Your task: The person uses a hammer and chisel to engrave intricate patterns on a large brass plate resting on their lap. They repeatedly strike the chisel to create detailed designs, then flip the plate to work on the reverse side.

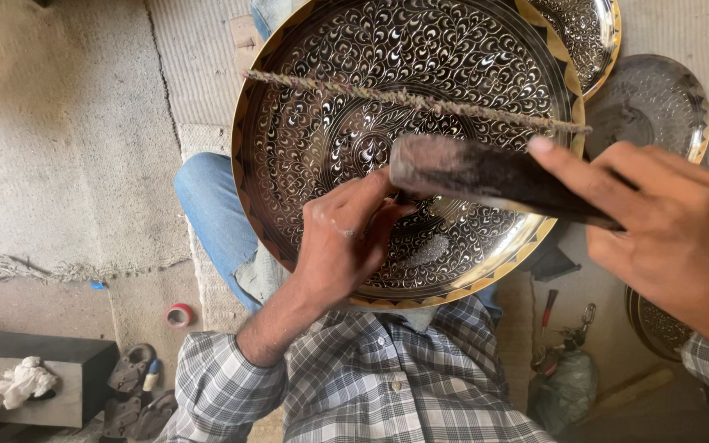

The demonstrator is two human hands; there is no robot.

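Note:
A large round metal plate (313,131) with a fine engraved pattern and a brass rim rests on my lap. My left hand (342,242) presses on its lower middle, fingers pinched around a small chisel that is mostly hidden. My right hand (674,226) grips a dark hammer (486,176), whose head hovers just above my left fingers. A twisted cord (420,102) stretches across the plate's upper half.
More engraved plates lie at the top right (592,29), right (658,102) and lower right (654,324). A red tape roll (179,315), a dark box with a white rag (38,381) and small tools (547,312) lie on the floor.

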